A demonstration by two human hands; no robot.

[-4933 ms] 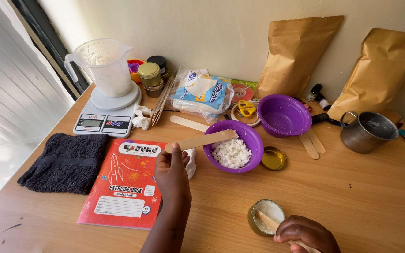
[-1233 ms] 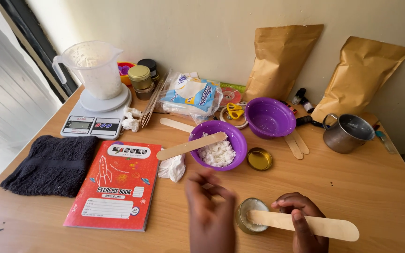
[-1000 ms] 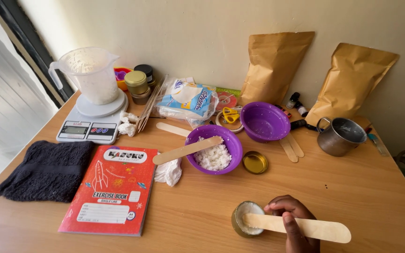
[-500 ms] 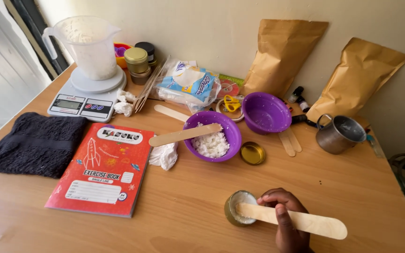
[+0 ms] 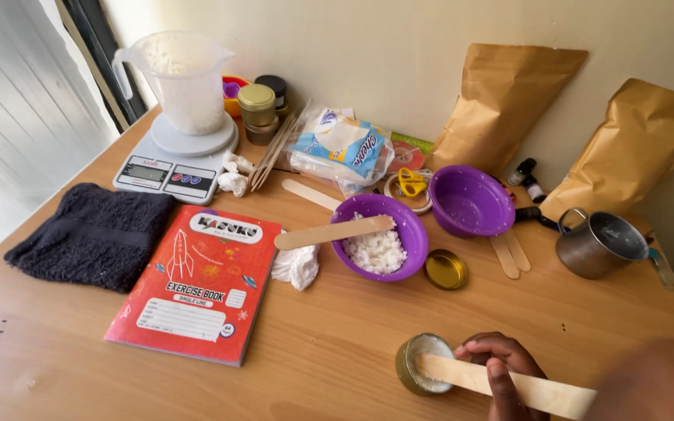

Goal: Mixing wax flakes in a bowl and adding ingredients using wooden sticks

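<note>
My right hand (image 5: 501, 365) grips a flat wooden stick (image 5: 470, 376) whose tip rests in a small gold tin (image 5: 415, 366) of white wax, near the table's front edge. A big blurred skin-coloured shape (image 5: 653, 382) covers the stick's far end at the lower right; it may be my left hand, but the blur hides its fingers. Behind the tin stands a purple bowl (image 5: 413, 234) of white flakes with a second wooden stick (image 5: 329, 232) laid across its rim. A gold lid (image 5: 445, 270) lies beside that bowl.
A red exercise book (image 5: 196, 292) and a dark towel (image 5: 91, 234) lie at left. A scale (image 5: 169, 168) carrying a plastic jug (image 5: 185, 82) stands at the back left. An empty purple bowl (image 5: 470, 203), a metal mug (image 5: 598, 245) and two brown paper bags (image 5: 505, 101) line the back right.
My left hand let go of the stick on the bowl, swept toward the tin and left view. A blurred shape has now entered at lower right. My right hand still holds its stick.
</note>
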